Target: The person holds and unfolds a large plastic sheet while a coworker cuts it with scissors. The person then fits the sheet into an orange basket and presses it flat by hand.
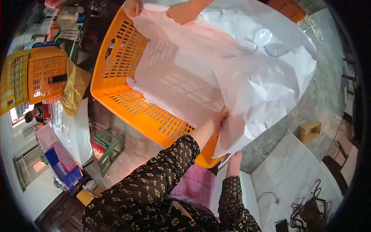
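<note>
A big orange plastic crate point(112, 96) with slotted walls tilts in front of me. A thin white plastic sheet point(262, 85) lines part of its inside and drapes over the right side. My left hand point(219, 120) reaches over the near wall and is closed on the sheet by the crate's near right corner. Just outside that corner, my right hand point(235, 157) pinches the lower edge of the sheet, its fingertips partly hidden. Across the crate, another person's two hands point(183, 13) hold the sheet at the far rim.
Stacked yellow and orange crates point(46, 73) stand at the left, beside gold sheeting point(75, 87). A green stool frame point(108, 149) is on the floor. A small cardboard box point(310, 131) lies at right, above a white surface with dark hair-like strands point(313, 207). Another person is far left.
</note>
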The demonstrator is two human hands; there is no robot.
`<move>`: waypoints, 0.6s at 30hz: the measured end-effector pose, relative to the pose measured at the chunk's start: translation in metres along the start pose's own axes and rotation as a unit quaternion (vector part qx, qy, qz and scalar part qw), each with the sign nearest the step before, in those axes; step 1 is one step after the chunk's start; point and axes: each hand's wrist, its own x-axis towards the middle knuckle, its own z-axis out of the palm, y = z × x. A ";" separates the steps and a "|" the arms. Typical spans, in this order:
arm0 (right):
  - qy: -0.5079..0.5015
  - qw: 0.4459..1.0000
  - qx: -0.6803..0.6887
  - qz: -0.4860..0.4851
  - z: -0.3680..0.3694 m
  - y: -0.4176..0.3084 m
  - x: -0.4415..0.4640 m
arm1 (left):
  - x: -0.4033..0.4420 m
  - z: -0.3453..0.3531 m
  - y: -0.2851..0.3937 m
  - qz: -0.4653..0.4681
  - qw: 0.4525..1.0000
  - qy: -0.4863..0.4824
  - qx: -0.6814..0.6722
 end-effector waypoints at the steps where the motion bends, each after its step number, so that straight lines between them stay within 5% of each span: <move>1: -0.001 0.991 -0.080 -0.110 -0.034 -0.010 -0.006 | 0.010 -0.006 -0.004 0.016 1.000 -0.026 0.007; 3: -0.014 0.968 -0.179 -0.176 -0.066 -0.045 -0.046 | 0.002 0.001 0.001 -0.039 0.999 -0.018 -0.025; 5: 0.082 0.960 -0.060 -0.259 -0.079 -0.074 -0.095 | -0.043 0.018 0.014 0.005 0.998 0.062 -0.012; 7: 0.061 0.927 -0.123 -0.348 -0.169 -0.106 -0.096 | -0.053 0.028 0.024 -0.012 0.993 0.115 -0.002; 8: 0.067 0.924 -0.130 -0.354 -0.166 -0.120 -0.117 | -0.056 0.032 0.027 -0.026 0.983 0.180 0.009; 9: -0.025 0.945 0.103 -0.309 -0.161 -0.139 -0.147 | -0.056 0.030 0.026 -0.027 0.980 0.195 0.013; 10: -0.119 0.904 0.329 -0.246 -0.153 -0.151 -0.172 | -0.055 0.029 0.027 -0.019 0.981 0.192 0.008; 13: -0.066 0.887 0.375 -0.261 -0.157 -0.155 -0.208 | -0.057 0.032 0.028 -0.001 0.985 0.173 -0.017; 15: 0.149 0.920 0.161 -0.324 -0.145 -0.143 -0.210 | -0.064 0.039 0.030 -0.014 0.988 0.151 -0.022; 18: 0.033 0.943 0.213 -0.254 -0.157 -0.131 -0.190 | -0.060 0.034 0.035 -0.055 0.992 0.111 -0.016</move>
